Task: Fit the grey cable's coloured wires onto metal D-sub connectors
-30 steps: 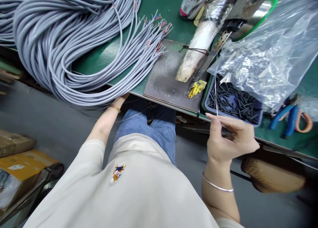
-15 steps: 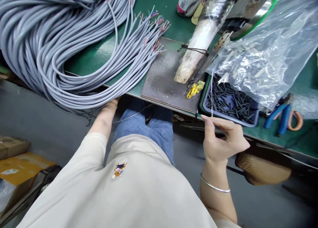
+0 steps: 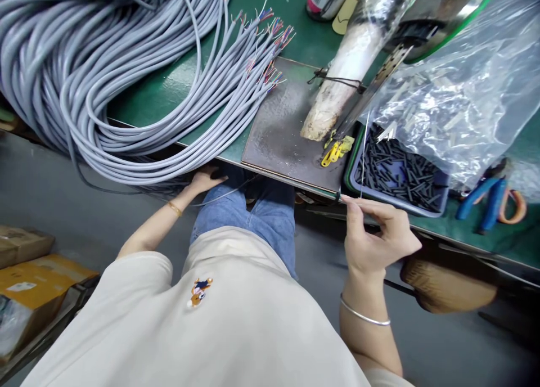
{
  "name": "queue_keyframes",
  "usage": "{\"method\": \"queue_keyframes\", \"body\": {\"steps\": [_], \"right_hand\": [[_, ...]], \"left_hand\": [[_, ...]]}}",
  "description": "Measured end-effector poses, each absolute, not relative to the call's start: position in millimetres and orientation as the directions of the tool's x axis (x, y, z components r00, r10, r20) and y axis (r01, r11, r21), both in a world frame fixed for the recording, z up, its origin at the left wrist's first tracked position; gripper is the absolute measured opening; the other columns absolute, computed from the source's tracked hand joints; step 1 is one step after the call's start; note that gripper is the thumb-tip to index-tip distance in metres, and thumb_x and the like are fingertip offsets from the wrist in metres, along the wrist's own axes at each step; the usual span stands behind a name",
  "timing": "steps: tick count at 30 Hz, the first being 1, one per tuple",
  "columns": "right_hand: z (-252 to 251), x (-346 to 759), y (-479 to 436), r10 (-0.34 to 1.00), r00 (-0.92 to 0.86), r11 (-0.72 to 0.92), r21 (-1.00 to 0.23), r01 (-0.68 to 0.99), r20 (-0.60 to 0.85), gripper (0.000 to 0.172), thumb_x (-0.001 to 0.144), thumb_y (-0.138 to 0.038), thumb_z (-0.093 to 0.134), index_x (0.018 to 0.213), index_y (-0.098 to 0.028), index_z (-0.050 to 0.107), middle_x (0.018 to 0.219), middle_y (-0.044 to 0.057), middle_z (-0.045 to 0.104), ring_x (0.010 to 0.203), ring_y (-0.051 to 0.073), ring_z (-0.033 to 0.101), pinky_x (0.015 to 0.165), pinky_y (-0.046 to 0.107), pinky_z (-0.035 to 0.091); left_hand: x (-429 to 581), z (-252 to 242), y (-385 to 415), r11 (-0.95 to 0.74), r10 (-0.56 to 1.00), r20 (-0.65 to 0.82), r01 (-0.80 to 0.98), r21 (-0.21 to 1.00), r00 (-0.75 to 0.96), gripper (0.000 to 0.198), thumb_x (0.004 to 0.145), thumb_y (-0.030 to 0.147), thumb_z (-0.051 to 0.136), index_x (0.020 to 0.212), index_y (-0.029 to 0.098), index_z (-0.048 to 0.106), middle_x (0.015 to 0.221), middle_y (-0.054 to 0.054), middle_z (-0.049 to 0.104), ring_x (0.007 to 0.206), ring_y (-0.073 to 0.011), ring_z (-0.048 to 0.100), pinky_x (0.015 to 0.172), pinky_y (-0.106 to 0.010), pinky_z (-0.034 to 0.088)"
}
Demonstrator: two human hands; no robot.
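Thin white strand [image 3: 363, 156] stands nearly upright right of centre in the frame, its lower end pinched between the thumb and forefinger of the right hand [image 3: 377, 235], whose other fingers curl in toward the palm. Its upper length passes in front of the left side of a blue-violet tray [image 3: 444, 198], which holds many short black pieces [image 3: 411, 184]. A clear plastic bag [image 3: 468, 111] with small pale pieces in it overlaps the tray's upper part, toward the upper right, and pliers [image 3: 491, 204] with blue handles lie just right of the tray. The left hand [image 3: 205, 181] is left of centre, below the table edge and just under a big bundle of grey cables [image 3: 80, 66]; one digit points rightward, apart from the rest, but the other fingertips are hard to make out, so I cannot tell whether they close on anything. The cables fill the upper left, their stripped ends fanned out near top centre with red, blue and white cores showing. In the middle of the frame a dark board [image 3: 282, 128] lies on the green table [image 3: 164, 86], with a white wrapped cylinder [image 3: 333, 100] slanting above it, a dark tie around it, and small yellow pieces [image 3: 335, 152] near its lower end, beside the tray.
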State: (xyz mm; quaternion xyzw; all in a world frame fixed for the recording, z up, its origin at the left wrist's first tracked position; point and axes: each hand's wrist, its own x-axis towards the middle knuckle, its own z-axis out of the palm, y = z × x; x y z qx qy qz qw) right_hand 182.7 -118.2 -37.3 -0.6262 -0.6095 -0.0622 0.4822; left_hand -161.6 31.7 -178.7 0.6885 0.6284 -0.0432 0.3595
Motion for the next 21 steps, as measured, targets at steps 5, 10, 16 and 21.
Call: {"method": "queue_keyframes", "body": {"steps": [5,10,16,21], "right_hand": [[-37,183,-118,0.702,0.266,0.183,-0.528,0.829,0.66,0.007,0.085,-0.023,0.077,0.087,-0.019,0.071,0.084,0.002,0.08,0.076,0.019,0.078,0.07,0.029,0.06],[-32,182,-117,0.7,0.271,0.173,-0.525,0.833,0.661,0.008,0.087,-0.026,0.075,0.086,-0.019,0.071,0.084,0.002,0.081,0.076,0.019,0.078,0.071,0.03,0.061],[-27,182,-117,0.694,0.304,0.123,-0.524,0.843,0.652,0.012,0.089,-0.03,0.074,0.084,-0.02,0.07,0.084,0.002,0.081,0.076,0.019,0.078,0.071,0.031,0.061],[-27,184,-116,0.681,0.273,0.178,-0.515,0.838,0.68,0.004,0.088,-0.024,0.074,0.088,-0.021,0.07,0.085,0.001,0.08,0.077,0.018,0.078,0.073,0.03,0.06]], "left_hand": [[-171,-195,-25,0.143,0.789,-0.581,0.859,0.492,0.202,0.062,0.089,0.049,0.073,0.139,0.016,0.059,0.133,-0.015,0.068,0.123,-0.0313,0.065,0.106,-0.049,0.053],[-184,-206,-21,0.33,0.864,-0.503,0.747,0.577,0.006,0.038,0.098,0.039,0.063,0.129,0.016,0.062,0.131,-0.011,0.065,0.114,-0.0237,0.066,0.096,-0.046,0.059],[-175,-205,18,0.429,0.903,-0.362,0.488,0.76,-0.23,0.041,0.098,0.039,0.064,0.131,0.016,0.061,0.132,-0.011,0.064,0.115,-0.0245,0.066,0.096,-0.047,0.059],[-112,-203,30,0.328,0.944,-0.297,0.289,0.899,-0.145,0.04,0.098,0.039,0.064,0.131,0.016,0.061,0.131,-0.012,0.064,0.114,-0.0238,0.067,0.096,-0.046,0.06]]}}
